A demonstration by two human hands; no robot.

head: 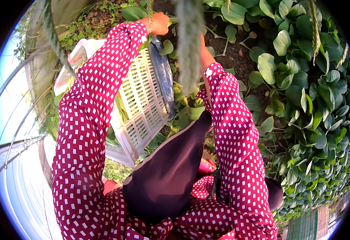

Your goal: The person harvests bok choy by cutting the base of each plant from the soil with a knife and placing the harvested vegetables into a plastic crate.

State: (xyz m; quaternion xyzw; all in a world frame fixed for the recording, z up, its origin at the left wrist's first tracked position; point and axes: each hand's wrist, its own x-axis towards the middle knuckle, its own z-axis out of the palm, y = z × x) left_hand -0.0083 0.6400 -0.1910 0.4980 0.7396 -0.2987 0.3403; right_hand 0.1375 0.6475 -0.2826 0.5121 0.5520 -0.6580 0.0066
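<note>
Both arms, in red sleeves with white diamonds, reach forward to the top of the head view. Past the upper end of a white plastic crate (pixel 139 90), my left hand (pixel 159 24) is curled around the pale stems of a leafy green plant (pixel 134 13). My right hand (pixel 204 51) is mostly hidden behind a blurred, fuzzy hanging strand (pixel 190 45); its fingers and anything in them cannot be seen. The crate lies tilted beside my left arm, with greens partly visible inside. A dark plastic sheet (pixel 163 72) lies along its far side.
Dense leafy greens (pixel 313 105) grow on the right, with brown soil (pixel 235 57) between plants. My bent knee in dark fabric (pixel 166 174) is close to the crate. Curved greenhouse ribs (pixel 21 66) and plastic sheeting stand at the left. More strands hang near the camera.
</note>
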